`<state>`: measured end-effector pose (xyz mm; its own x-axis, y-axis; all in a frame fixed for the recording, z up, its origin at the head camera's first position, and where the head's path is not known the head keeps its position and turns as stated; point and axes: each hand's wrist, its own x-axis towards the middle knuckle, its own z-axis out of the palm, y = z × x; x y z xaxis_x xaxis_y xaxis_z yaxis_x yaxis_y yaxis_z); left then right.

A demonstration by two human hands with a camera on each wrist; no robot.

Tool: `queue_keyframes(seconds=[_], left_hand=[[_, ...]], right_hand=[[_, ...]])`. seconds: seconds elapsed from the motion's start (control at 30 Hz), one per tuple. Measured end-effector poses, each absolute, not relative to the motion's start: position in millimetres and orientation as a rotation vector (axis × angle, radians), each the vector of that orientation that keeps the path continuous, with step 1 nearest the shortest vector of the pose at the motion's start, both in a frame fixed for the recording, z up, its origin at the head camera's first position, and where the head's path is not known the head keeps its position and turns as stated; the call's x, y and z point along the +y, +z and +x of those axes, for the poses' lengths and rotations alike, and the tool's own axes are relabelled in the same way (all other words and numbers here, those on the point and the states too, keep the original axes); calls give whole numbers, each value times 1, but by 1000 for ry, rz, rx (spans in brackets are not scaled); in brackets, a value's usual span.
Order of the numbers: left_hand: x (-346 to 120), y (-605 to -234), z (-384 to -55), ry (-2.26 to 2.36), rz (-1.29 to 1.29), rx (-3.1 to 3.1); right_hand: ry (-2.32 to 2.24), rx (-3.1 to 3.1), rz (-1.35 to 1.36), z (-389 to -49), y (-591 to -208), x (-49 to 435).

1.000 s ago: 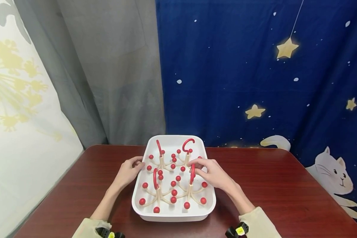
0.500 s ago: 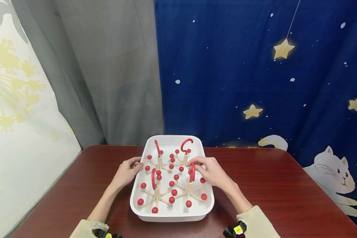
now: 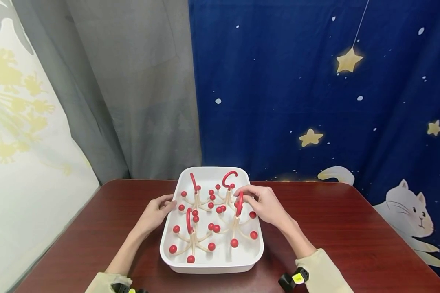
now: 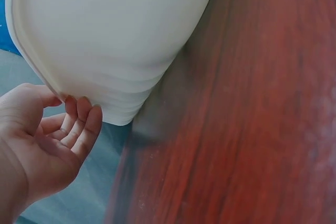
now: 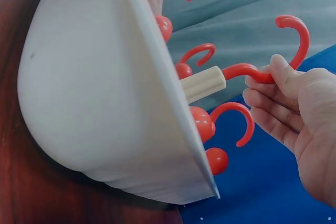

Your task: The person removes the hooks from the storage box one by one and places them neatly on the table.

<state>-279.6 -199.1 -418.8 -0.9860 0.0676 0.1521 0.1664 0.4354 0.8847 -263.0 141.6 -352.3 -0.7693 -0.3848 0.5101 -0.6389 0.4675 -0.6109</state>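
Observation:
A deep white plastic tray (image 3: 223,269) stands on the table with several cream hangers in it, each with a red hook on top and curved arms tipped with red balls. My right hand (image 3: 269,206) pinches the red hook of the near right hanger (image 3: 236,224), thumb against fingers, as the right wrist view shows on the hook (image 5: 303,43). That hanger's balls sit raised above the tray floor. My left hand (image 3: 154,213) grips the tray's left rim, thumb on one side and fingertips (image 4: 84,106) on the outer wall.
The near left hanger (image 3: 193,240) and the far left hanger (image 3: 196,199) stand upright, as does the far right hanger (image 3: 228,196). The reddish-brown wooden table (image 3: 333,236) spreads around the tray. Behind it hang a grey curtain (image 3: 143,89) and a blue starry curtain (image 3: 271,81).
My right hand has raised the near right hanger a little, and its balls have shifted up and slightly right. My left hand stays at the rim. The head view has shifted slightly.

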Motion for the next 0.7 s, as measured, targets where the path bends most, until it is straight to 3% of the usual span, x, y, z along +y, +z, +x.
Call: queue_keyframes(seconds=[0.47, 0.7], left_hand=[[-199, -418, -280, -1701, -243, -2556], [-198, -418, -279, -1717, -243, -2548]], right_hand=[[1281, -2375, 770, -263, -335, 162], [1275, -2343, 802, -246, -305, 167]])
